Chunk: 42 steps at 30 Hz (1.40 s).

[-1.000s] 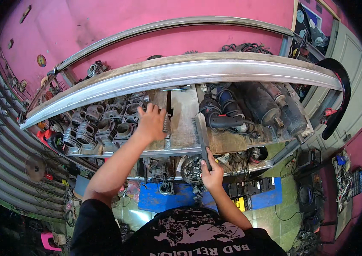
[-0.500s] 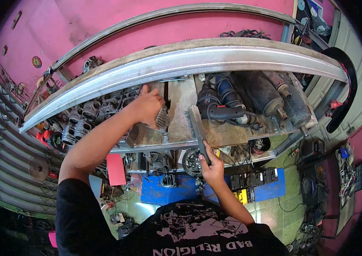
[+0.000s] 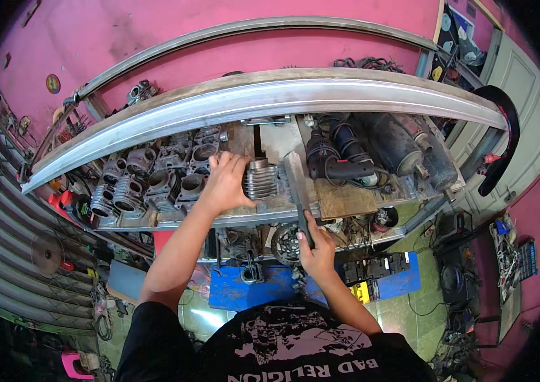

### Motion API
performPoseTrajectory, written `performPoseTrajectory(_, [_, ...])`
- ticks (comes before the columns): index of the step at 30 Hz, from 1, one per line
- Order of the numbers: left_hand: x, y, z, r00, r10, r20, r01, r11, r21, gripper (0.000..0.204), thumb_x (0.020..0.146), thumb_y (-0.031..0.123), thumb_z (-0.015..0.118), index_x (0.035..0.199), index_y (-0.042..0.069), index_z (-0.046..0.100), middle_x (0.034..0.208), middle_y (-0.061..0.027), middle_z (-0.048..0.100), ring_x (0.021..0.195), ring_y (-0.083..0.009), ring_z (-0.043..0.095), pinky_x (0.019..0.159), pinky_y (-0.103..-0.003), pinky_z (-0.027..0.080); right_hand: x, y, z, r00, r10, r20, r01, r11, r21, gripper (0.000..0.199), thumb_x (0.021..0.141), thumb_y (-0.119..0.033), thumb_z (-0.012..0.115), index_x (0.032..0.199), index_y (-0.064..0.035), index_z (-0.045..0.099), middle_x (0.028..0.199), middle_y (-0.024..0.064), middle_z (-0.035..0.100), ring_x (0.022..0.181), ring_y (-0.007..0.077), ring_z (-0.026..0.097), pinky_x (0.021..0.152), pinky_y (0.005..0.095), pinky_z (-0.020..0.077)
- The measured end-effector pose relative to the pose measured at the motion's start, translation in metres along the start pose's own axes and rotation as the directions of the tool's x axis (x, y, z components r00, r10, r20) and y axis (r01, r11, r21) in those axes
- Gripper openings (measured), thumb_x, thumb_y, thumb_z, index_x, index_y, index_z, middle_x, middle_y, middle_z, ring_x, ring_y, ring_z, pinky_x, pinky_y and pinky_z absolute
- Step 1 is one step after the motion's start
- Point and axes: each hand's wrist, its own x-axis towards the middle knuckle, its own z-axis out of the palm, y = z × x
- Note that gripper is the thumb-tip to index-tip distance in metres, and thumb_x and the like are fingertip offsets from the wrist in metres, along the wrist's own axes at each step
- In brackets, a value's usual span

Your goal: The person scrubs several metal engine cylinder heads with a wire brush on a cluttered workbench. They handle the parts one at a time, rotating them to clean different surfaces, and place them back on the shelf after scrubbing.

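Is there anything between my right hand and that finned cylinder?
Only the brush in your right hand, slanting up just right of the cylinder; nothing else visible stands between them.

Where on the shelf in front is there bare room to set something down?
Bare patches: the brown board in front of the power tool, and the pale plank behind the finned cylinder. Crowded: the left end, with engine cylinders, and the right, with mufflers.
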Motion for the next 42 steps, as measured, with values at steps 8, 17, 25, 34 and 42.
performPoseTrajectory(8, [-0.04,-0.022,0.004,0.984,-0.175,0.028,0.174,0.983,0.051,0.107,0.045,0.045,0.097,0.137,0.005,0.061,0.126,-0.0138,0.068,0.12,-0.0326,0.055,0.101,-0.053,0.033,-0.002,-0.008,0.039,0.975,-0.22,0.006,0.214,0.944,-0.252,0.066,0.088,-0.017,0.075,0.151,-0.0139,0.058,0.073,0.0128,0.064,0.067,0.0322,0.061,0.069,0.0451,0.0496])
performPoseTrajectory(17, [-0.045,-0.028,0.007,0.963,-0.267,0.046,0.266,0.964,0.019,0.107,0.046,0.042,0.097,0.139,0.003,0.062,0.131,-0.0123,0.069,0.125,-0.0316,0.054,0.102,-0.055,0.033,-0.007,-0.039,0.065,0.974,-0.193,0.115,0.223,0.888,-0.403,0.064,0.087,-0.017,0.076,0.148,-0.0125,0.06,0.073,0.0149,0.063,0.071,0.0338,0.061,0.08,0.0464,0.053])
performPoseTrajectory(25, [-0.039,-0.03,0.007,0.955,-0.281,0.097,0.279,0.96,0.034,0.106,0.048,0.041,0.097,0.139,0.002,0.062,0.126,-0.0119,0.071,0.122,-0.0303,0.055,0.1,-0.051,0.033,-0.006,-0.035,0.072,0.96,-0.262,0.098,0.279,0.856,-0.435,0.067,0.086,-0.015,0.075,0.151,-0.0119,0.056,0.075,0.0129,0.066,0.067,0.0329,0.06,0.067,0.0453,0.0487])
performPoseTrajectory(34, [-0.037,-0.031,0.009,0.961,-0.253,0.111,0.245,0.966,0.079,0.106,0.05,0.039,0.097,0.138,-0.004,0.059,0.121,-0.016,0.072,0.121,-0.0325,0.055,0.099,-0.051,0.035,-0.004,-0.038,0.073,0.972,-0.188,0.139,0.227,0.901,-0.37,0.067,0.091,-0.017,0.073,0.154,-0.0116,0.052,0.075,0.0155,0.068,0.074,0.0354,0.066,0.073,0.0468,0.0517])
performPoseTrajectory(42, [-0.023,-0.034,0.011,0.925,-0.317,0.208,0.291,0.945,0.148,0.106,0.051,0.042,0.096,0.138,-0.005,0.057,0.109,-0.0185,0.075,0.118,-0.0335,0.058,0.097,-0.052,0.036,0.028,-0.011,0.076,1.0,-0.012,0.012,0.016,0.954,-0.301,0.07,0.093,-0.019,0.072,0.158,-0.0186,0.048,0.075,0.0193,0.068,0.068,0.0395,0.067,0.064,0.0502,0.0529])
